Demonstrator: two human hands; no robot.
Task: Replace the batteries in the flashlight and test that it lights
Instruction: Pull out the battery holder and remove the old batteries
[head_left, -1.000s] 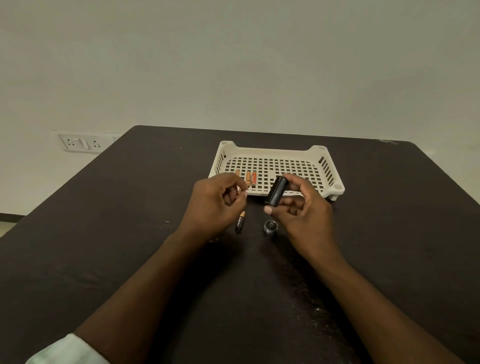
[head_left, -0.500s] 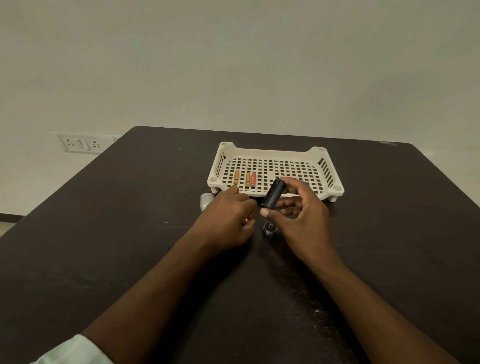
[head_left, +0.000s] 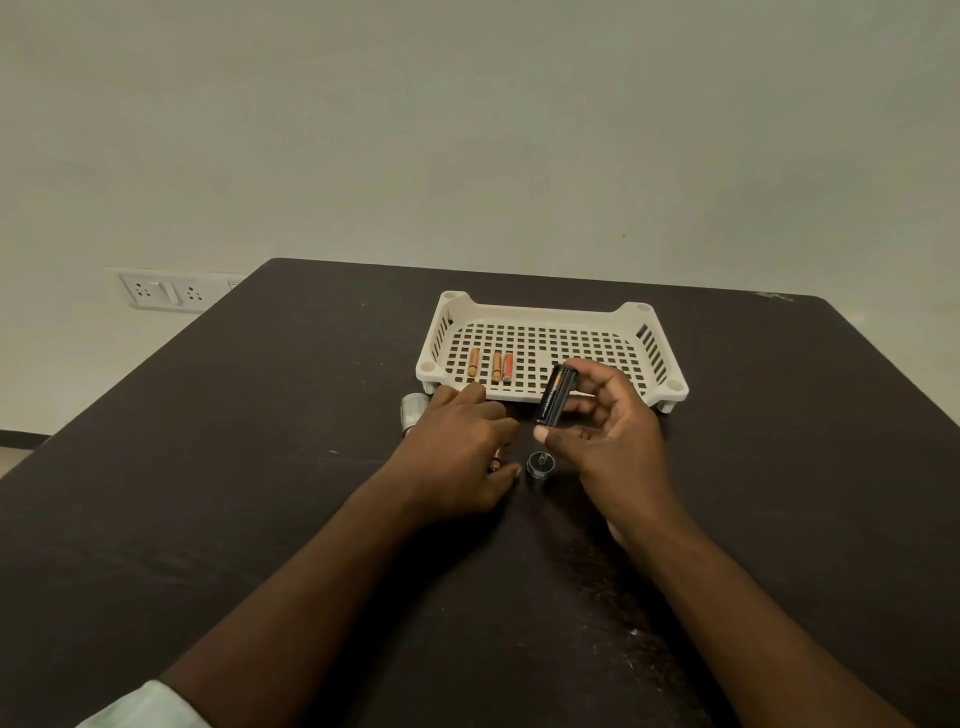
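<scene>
A dark table (head_left: 260, 467) is occupying most of the view, its surface showing pale scuffs and specks — heaviest near the bottom right. A white socket-and-switch plate (head_left: 165, 291) is sitting on the plain pale wall (head_left: 467, 130) at left, just beyond the table's far left edge.

Cream grid-pattern tray (head_left: 550, 312), orange batts (head_left: 496, 366), blk holder (head_left: 555, 397), dark tbl (head_left: 260, 467)
</scene>
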